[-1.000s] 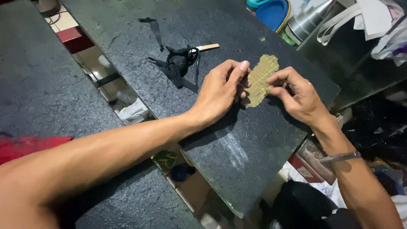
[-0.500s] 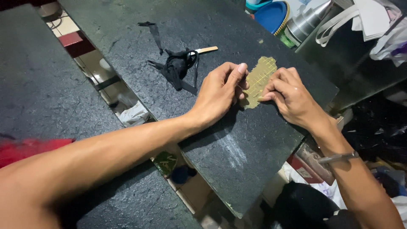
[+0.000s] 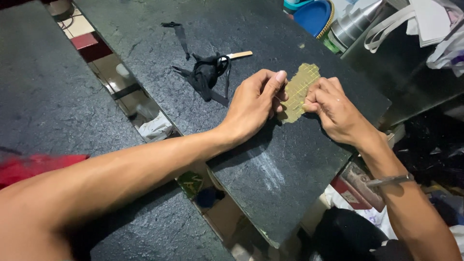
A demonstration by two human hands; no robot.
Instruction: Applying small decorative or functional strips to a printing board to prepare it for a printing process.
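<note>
A small olive-gold sheet with a scored grid point(image 3: 300, 87) lies flat on a dark stone slab point(image 3: 270, 164). My left hand point(image 3: 253, 104) rests on the slab with its fingers curled and its fingertips pressing the sheet's left edge. From the right, my right hand point(image 3: 333, 108) pinches the sheet's right edge between thumb and fingers. A thin metal bangle point(image 3: 390, 181) circles my right wrist.
A tangle of black strips point(image 3: 205, 72) and a pale wooden stick point(image 3: 240, 54) lie on the slab beyond my left hand. A second dark slab point(image 3: 43, 96) sits to the left across a gap. A blue bowl point(image 3: 313, 17), a metal vessel point(image 3: 355, 26) and white cloth point(image 3: 430, 24) crowd the far right.
My right hand has slid left along the sheet and closed its fingers tighter on the edge. The left hand has stayed nearly in place.
</note>
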